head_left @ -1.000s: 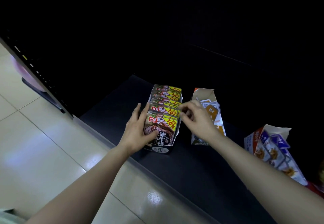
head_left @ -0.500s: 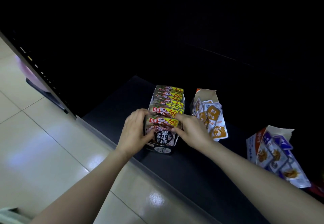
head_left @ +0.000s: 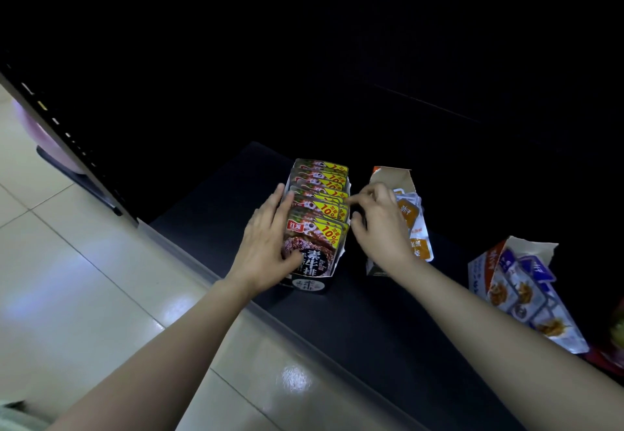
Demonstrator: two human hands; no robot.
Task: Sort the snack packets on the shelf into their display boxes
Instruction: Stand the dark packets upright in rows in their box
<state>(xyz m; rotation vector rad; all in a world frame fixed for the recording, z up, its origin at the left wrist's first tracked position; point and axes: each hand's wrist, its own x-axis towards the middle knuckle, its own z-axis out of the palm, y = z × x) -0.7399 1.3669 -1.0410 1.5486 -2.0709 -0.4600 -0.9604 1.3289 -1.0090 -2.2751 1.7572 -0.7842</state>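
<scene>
The brown packets (head_left: 317,224) with yellow 10% corners stand in a row in the black display box (head_left: 309,288), which sits near the front edge of the dark shelf (head_left: 371,336). The left hand (head_left: 266,245) lies against the box's left side, fingers straight and pressed together, thumb on the front packet. The right hand (head_left: 381,228) is at the box's right side, fingers curled at the packet tops. Honestly can't tell if it's pinching one. It covers part of the orange packets (head_left: 417,228) in the torn box (head_left: 393,177) just right of the black one. Well off to the right, a blue-and-white box (head_left: 486,268) spills blue packets (head_left: 530,295).
</scene>
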